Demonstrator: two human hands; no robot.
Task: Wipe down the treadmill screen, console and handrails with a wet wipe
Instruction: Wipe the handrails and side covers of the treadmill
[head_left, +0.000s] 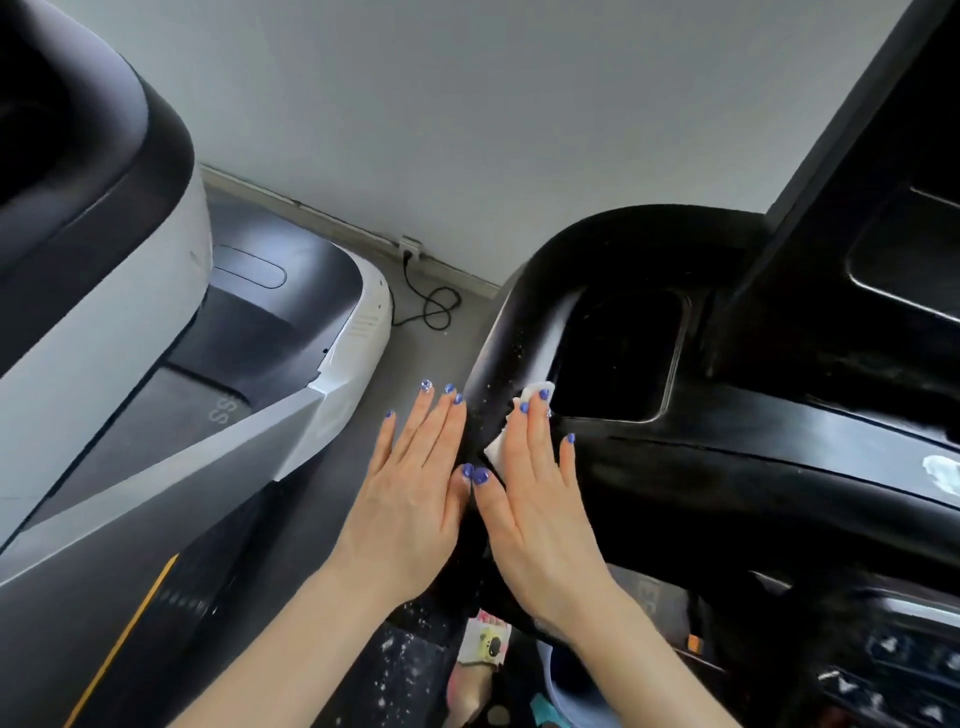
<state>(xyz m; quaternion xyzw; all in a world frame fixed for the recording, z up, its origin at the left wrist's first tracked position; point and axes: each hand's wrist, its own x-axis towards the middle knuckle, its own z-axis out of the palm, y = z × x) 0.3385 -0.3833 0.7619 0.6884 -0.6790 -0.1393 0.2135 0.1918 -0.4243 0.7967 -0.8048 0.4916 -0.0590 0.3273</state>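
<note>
Both hands flat: right hand (540, 499) presses white wet wipe (501, 441) on curved black handrail (498, 364), left hand (415, 483) braces outside; best stroke lengthwise, firmly.

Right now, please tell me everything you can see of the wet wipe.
The wet wipe is a small white sheet, thin and soft-looking, crumpled rather than flat. Most of it is hidden under the right hand, whose straight fingers press it against the black handrail. Only its edges show: one beyond the fingertips, one at the hand's left side. The left hand lies flat on the rail's other side and does not seem to touch it.
</note>
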